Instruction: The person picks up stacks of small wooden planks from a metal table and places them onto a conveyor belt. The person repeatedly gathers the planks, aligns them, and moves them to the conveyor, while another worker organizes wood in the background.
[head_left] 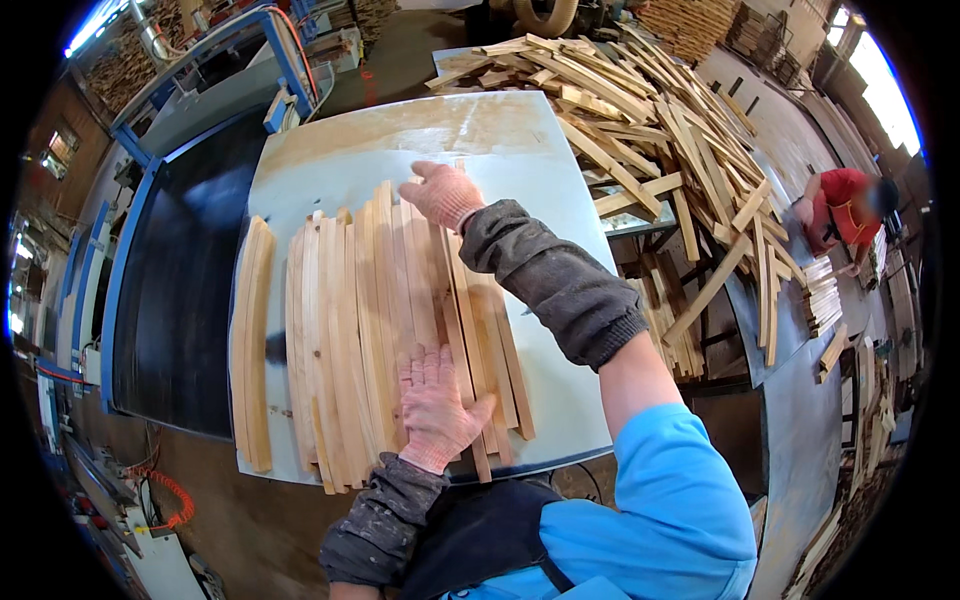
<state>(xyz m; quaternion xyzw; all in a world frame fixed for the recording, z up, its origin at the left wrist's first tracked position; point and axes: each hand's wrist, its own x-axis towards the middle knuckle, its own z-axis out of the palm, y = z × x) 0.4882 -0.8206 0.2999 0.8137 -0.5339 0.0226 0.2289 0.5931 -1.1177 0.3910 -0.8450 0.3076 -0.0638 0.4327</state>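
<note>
Left hand: in the head view, the left hand (437,405), in a pinkish glove, lay palm down across the near part of the wooden strips (375,300), fingers apart and thumb spread wide.
Right hand: the right hand (445,195), gloved alike, was over the far ends of the strips, fingers pointing leftward; whether it gripped one could not be told.
Wooden strips: they ran lengthwise side by side, under the left hand and out to both sides of it, with uneven ends.
Separate strips: a narrow group (252,350) lay well left of both hands, apart from the main row.
Pale tabletop (565,230): it was beneath all these strips.
Black belt (180,290): it stood left of both hands, beyond the narrow group.
Heap of lumber (610,90): it sprawled beyond and right of the right hand.
Co-worker (840,220): a person in red was far to the right of both hands.
</note>
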